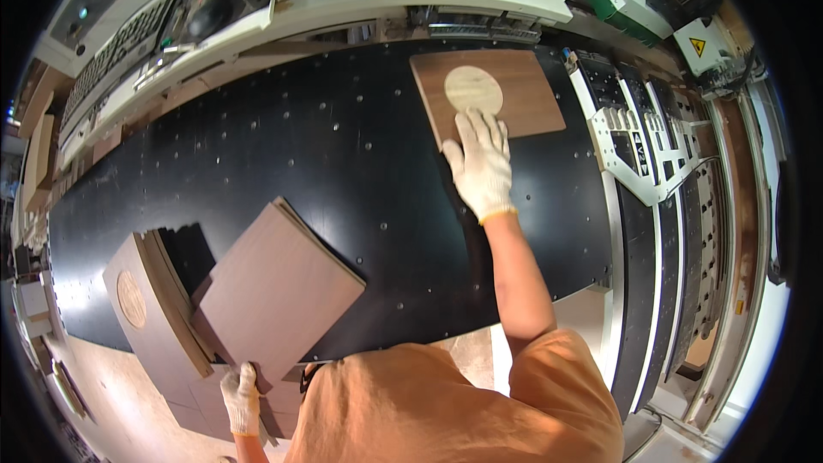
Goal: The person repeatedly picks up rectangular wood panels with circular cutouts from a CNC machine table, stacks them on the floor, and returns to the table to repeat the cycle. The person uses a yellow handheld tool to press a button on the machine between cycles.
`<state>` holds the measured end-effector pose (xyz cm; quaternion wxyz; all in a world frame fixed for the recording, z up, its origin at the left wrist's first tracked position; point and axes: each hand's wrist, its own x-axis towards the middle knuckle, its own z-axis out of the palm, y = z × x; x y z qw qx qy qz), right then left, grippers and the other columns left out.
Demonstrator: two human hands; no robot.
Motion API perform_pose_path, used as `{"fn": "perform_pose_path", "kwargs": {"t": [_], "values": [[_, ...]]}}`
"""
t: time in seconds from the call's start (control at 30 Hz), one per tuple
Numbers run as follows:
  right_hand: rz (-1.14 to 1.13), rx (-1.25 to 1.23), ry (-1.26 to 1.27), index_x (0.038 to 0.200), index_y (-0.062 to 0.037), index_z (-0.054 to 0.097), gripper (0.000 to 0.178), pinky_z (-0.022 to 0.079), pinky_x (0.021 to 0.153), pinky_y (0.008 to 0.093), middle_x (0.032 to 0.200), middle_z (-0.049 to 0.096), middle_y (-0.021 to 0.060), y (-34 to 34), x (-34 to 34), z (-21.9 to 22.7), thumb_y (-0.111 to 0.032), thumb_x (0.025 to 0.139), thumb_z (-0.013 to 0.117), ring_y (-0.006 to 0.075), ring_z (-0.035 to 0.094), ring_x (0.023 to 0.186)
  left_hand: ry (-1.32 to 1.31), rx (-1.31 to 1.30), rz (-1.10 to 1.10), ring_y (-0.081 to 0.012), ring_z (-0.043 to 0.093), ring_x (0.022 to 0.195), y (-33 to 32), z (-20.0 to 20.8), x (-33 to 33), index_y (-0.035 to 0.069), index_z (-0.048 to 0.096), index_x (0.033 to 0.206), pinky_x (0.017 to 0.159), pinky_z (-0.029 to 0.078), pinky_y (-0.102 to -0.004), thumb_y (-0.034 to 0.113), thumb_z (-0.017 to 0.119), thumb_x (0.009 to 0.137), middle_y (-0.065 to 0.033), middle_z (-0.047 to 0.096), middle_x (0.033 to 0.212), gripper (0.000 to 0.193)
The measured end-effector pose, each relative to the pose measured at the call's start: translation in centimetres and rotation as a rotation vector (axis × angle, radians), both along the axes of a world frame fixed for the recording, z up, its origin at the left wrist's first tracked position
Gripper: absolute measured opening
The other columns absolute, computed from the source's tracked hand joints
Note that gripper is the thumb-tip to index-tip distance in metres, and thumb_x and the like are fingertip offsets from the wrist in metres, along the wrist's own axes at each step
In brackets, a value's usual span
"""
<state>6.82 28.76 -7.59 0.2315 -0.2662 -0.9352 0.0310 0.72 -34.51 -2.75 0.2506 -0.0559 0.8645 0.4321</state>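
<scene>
My right hand, in a white knit glove, reaches to the far right of the black table. It lies flat with fingers stretched out over the near edge of a brown wood panel. Its fingertips meet the lower rim of a pale round disc or inlay on that panel. At the lower left, my gloved left hand is closed on the near corner of another brown panel. That panel lies tilted on one or more others. Beside it is a stack of panels, the top one with a round pale patch.
The black table is dotted with small round studs. White machine brackets and rails stand along its right side. Behind it runs a white bench with tools and papers. A keyboard sits at the far left.
</scene>
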Motion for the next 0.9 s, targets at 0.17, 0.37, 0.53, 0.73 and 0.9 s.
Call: {"fn": "perform_pose_path", "kwargs": {"t": [0.17,0.37,0.53,0.73,0.9], "values": [[0.07,-0.055,-0.002,0.151,-0.0029,0.064,0.062,0.033,0.132,0.0635,0.163,0.056,0.0196,-10.9,5.0,0.7,-0.033,0.1,0.081,0.0466,0.047,0.152,-0.078,0.058,0.132,-0.006,0.042,0.053,-0.1,-0.6,-0.1,0.014,0.058,0.073,0.048,0.031,-0.0307,0.05,0.079,0.108,0.0075,0.05,0.064,0.054],[0.093,-0.123,0.024,0.15,-0.0013,0.064,0.063,0.034,0.131,0.064,0.162,0.055,0.0187,-16.5,6.9,1.5,-0.03,0.097,0.083,0.0456,0.046,0.152,-0.088,0.21,0.228,-0.0045,0.038,0.047,0.4,-1.0,0.4,0.017,0.054,0.076,0.042,0.026,-0.0266,0.042,0.084,0.106,0.0084,0.046,0.062,0.049],[0.108,-0.216,-0.003,0.152,-0.0003,0.061,0.066,0.034,0.132,0.0625,0.161,0.057,0.022,-17.4,6.9,3.5,-0.033,0.099,0.083,0.0471,0.046,0.154,-0.09,0.365,0.306,-0.0056,0.045,0.046,0.6,0.3,1.9,0.016,0.056,0.086,0.041,0.034,-0.0244,0.035,0.084,0.104,0.0056,0.057,0.07,0.038],[0.177,-1.103,0.138,0.155,0.0034,0.055,0.075,0.056,0.114,0.0478,0.144,0.07,0.02,-23.5,8.0,8.4,-0.031,0.098,0.091,0.0351,0.069,0.128,-0.042,0.734,0.425,-0.0184,0.072,0.09,3.5,4.5,4.2,0.005,0.068,0.13,0.076,0.061,-0.0339,0.02,0.085,0.094,-0.005,0.073,0.109,0.042],[0.407,-2.234,0.427,0.146,0.0026,0.062,0.052,0.055,0.104,0.0313,0.129,0.071,0.0059,-27.4,5.8,10.4,-0.024,0.104,0.08,0.0119,0.065,0.114,-0.089,0.943,0.273,-0.0301,0.071,0.124,11.6,6.6,4.9,0.003,0.058,0.155,0.104,0.063,-0.0437,0.024,0.091,0.088,-0.0128,0.068,0.141,0.078]]}}
